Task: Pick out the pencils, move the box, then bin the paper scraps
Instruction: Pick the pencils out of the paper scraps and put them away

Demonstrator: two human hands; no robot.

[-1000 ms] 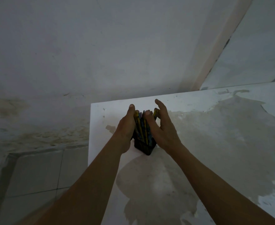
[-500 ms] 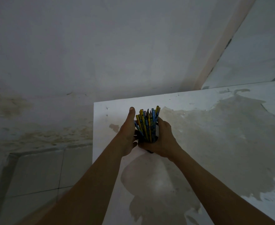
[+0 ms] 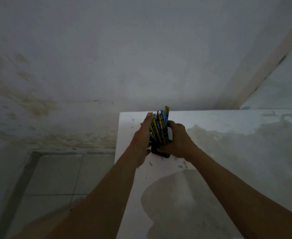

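Note:
A bundle of yellow and blue pencils (image 3: 159, 128) stands upright in a black mesh box (image 3: 161, 154) near the far left corner of the white table (image 3: 228, 152). My left hand (image 3: 140, 140) presses against the bundle's left side, thumb pointing up along the pencils. My right hand (image 3: 177, 141) wraps around the box from the right, fingers across its front. The pencil tips stick out well above both hands. Most of the box is hidden by my hands. No paper scraps show.
The table's left edge (image 3: 117, 152) drops to a tiled floor (image 3: 58, 175). A stained wall (image 3: 107, 57) rises just behind the table's far edge. Large worn patches mark the tabletop (image 3: 185, 204) in front of the box.
My right hand closed from spread fingers over the pencil tops to a grip around the box. The pencils now stand taller above my hands. The view has tilted, with the table lower in frame.

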